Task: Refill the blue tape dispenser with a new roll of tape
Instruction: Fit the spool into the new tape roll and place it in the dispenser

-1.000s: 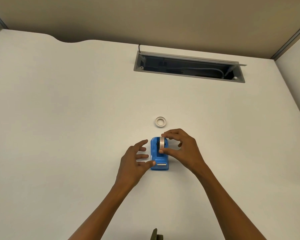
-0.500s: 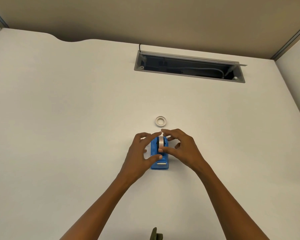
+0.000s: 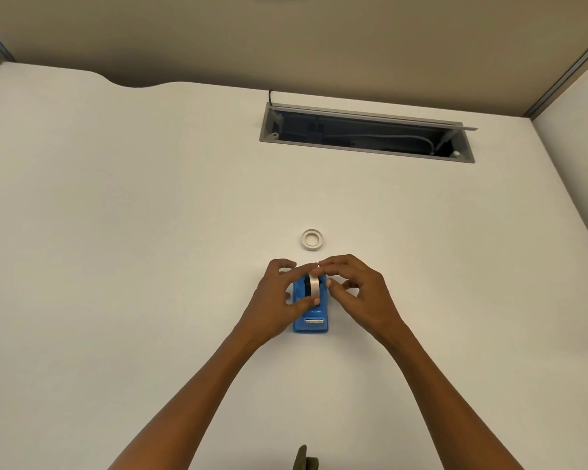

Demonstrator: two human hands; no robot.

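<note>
Both hands' grips pinched the tape roll (image 3: 314, 285) upright in the blue dispenser (image 3: 311, 312) on the tabletop (image 3: 150, 232): left hand (image 3: 279, 296), right hand (image 3: 357, 290). Light, rigid, probably best held by its rim.

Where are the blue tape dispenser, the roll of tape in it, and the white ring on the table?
blue tape dispenser (image 3: 311, 325): head view, on its bare front end by the cutter.
roll of tape (image 3: 315, 285): head view, on its outer band.
white ring (image 3: 312, 239): head view, on its rim.
</note>
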